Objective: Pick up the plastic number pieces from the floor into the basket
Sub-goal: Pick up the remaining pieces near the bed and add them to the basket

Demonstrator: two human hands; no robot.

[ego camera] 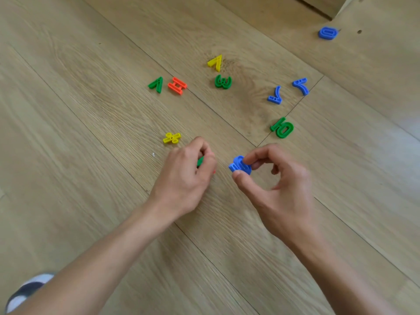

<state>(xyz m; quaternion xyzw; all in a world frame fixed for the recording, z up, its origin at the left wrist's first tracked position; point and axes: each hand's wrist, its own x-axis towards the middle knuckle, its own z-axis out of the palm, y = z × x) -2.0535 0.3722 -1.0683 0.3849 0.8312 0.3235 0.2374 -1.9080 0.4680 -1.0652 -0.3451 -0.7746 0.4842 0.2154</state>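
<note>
My left hand [188, 176] is closed around a green piece [200, 160], with a bit of red showing under the fingers. Between thumb and fingers, my right hand [279, 192] pinches a blue piece [239, 165] just above the floor. Several pieces lie loose ahead: a yellow division sign [172, 138], a green wedge [156, 84], an orange equals sign [177, 85], a yellow 7 [215, 62], a green 3 [223, 81], two blue 7s [275, 95] [301, 85], a green 9 [282, 128] and a blue 0 [327, 32]. No basket is in view.
Everything lies on a light wooden plank floor [91, 110]. A wooden furniture edge [322, 7] stands at the top right. A grey and white object [25, 292] shows at the bottom left corner.
</note>
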